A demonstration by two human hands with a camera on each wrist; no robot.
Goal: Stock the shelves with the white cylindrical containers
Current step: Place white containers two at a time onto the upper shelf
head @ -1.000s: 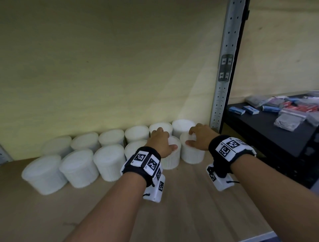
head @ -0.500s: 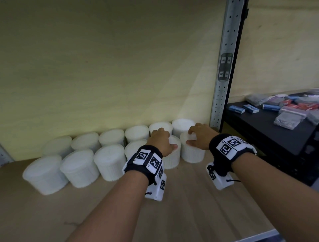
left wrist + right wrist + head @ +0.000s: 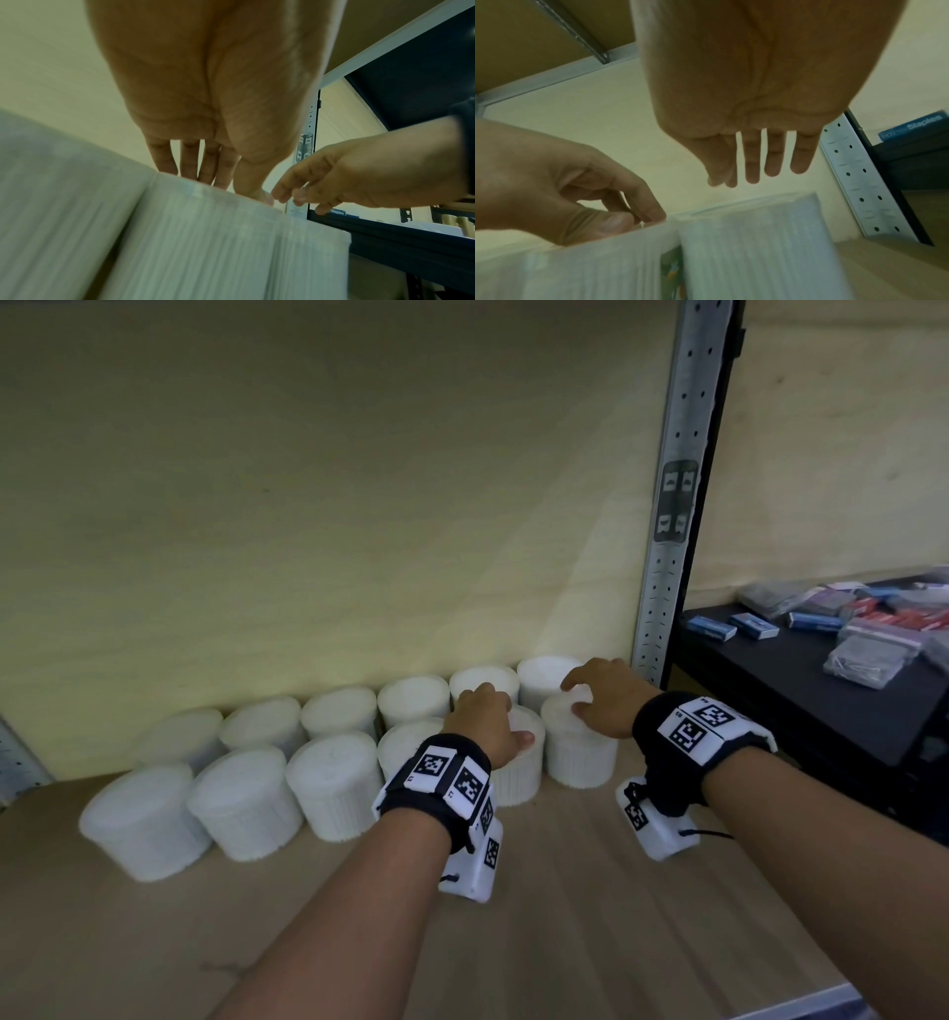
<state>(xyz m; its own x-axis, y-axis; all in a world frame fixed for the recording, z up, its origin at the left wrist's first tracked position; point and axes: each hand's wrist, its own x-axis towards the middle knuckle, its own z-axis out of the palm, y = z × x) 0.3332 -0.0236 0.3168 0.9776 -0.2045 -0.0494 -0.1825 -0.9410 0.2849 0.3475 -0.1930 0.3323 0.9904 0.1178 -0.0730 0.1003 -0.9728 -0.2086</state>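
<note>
Tubs (image 3: 246,798) fill the shelf (image 3: 590,916) in two tight rows along the back wall, touching one another. Left hand (image 3: 485,729) rests on a front-row tub (image 3: 518,778), fingers curved over its lid, no clear grip. Right hand (image 3: 608,695) is just above the end tub (image 3: 580,752), fingers straight and loose, holding nothing. Risk: a sideways nudge from either hand shoves neighbours out of line; the end tub could jam against the steel post (image 3: 672,505).

A: Where's the right hand (image 3: 744,91)?
B: Above a ribbed white container (image 3: 754,245), its fingers (image 3: 773,160) straight and apart from it.
A: And the left hand (image 3: 559,182)?
B: Fingers curled, touching the neighbouring container's (image 3: 577,270) top edge.
</note>
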